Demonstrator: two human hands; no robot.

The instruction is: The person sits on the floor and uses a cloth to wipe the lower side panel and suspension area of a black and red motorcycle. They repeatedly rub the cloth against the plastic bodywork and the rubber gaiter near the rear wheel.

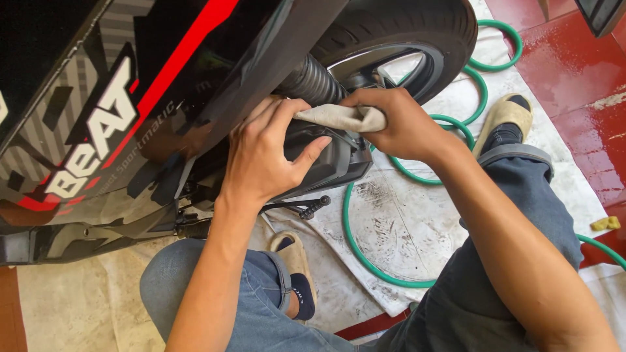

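- Your right hand point(404, 127) pinches a crumpled beige cloth rag point(342, 117) against the scooter's dark plastic engine cover point(326, 163).
- Your left hand point(267, 153) braces on that cover.
- A coiled green rubber hose point(365, 261) lies on the dirty white floor sheet point(404, 221).

Scooter body panel point(98, 98): cut off by the top and left edges. Rear tyre point(417, 26): upper part out of view, its front hidden behind the panel. Cloth point(342, 117): one end hidden inside the right hand point(404, 127), the other behind the fingers of the left hand point(264, 153). Green hose point(378, 261): loops pass under the right leg and out at the right edge. Yellow object point(605, 223) at the right edge: too small to identify. Both forearms cut off by the bottom edge.
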